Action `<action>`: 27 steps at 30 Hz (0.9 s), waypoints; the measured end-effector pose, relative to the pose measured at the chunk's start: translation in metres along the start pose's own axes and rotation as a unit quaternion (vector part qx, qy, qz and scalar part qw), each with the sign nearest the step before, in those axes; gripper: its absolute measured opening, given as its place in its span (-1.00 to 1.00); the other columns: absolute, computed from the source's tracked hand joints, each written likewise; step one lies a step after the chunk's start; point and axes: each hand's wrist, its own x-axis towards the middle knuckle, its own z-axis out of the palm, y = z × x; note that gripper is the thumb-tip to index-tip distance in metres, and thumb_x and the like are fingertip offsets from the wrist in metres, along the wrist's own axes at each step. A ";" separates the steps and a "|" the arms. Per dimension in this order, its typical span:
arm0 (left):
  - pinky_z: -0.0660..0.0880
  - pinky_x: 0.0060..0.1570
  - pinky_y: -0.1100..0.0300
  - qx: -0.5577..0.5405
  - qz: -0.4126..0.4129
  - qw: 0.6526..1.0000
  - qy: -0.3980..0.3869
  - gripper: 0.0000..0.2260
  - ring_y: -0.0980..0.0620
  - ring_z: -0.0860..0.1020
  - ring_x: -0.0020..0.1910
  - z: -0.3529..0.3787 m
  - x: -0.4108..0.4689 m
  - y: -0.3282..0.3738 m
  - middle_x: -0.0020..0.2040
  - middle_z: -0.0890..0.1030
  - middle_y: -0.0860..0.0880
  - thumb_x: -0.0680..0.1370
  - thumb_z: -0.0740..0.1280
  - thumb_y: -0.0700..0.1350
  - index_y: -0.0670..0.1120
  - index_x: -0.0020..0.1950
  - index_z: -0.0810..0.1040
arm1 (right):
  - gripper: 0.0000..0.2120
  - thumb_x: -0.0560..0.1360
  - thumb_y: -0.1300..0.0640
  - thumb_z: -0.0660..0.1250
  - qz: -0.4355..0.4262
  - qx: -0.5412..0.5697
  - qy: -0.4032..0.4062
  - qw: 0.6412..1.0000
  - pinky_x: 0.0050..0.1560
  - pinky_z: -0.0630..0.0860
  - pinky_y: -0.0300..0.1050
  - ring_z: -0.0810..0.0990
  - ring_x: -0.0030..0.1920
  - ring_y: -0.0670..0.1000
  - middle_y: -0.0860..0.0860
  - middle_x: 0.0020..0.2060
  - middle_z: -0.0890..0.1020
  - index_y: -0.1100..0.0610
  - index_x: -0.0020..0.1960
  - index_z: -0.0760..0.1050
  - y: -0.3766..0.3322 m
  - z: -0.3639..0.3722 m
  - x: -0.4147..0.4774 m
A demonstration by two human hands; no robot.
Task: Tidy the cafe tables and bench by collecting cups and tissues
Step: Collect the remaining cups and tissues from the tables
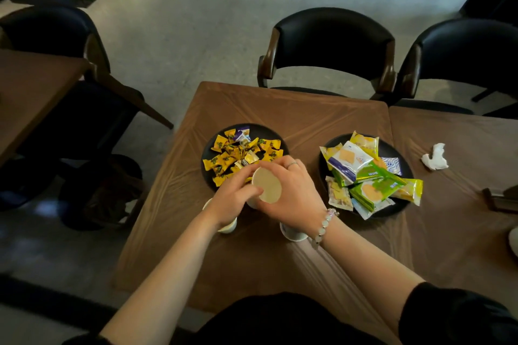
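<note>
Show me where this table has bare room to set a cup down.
Bare: the table strip beyond the candy plate and snack plate, and its near edge between the forearms. Crowded: the middle between the plates, where left hand and right hand hold a paper cup, with two more cups under the wrists.

Candy plate [210,145], snack plate [407,176], chairs [330,45]

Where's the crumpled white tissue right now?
Head view, right side: the crumpled white tissue lies on the brown table, right of the black snack plate.
</note>
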 end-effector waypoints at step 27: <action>0.28 0.12 0.11 0.558 -0.004 0.824 0.095 -0.80 0.00 0.50 0.10 0.027 -0.008 -0.029 0.04 0.61 0.01 0.61 0.18 -0.06 0.05 0.16 0.54 | -0.26 0.38 0.07 0.41 0.071 -0.268 -0.169 0.946 0.40 0.17 0.02 0.17 0.42 0.10 0.08 0.40 0.22 0.07 0.46 0.13 0.026 0.015 -0.044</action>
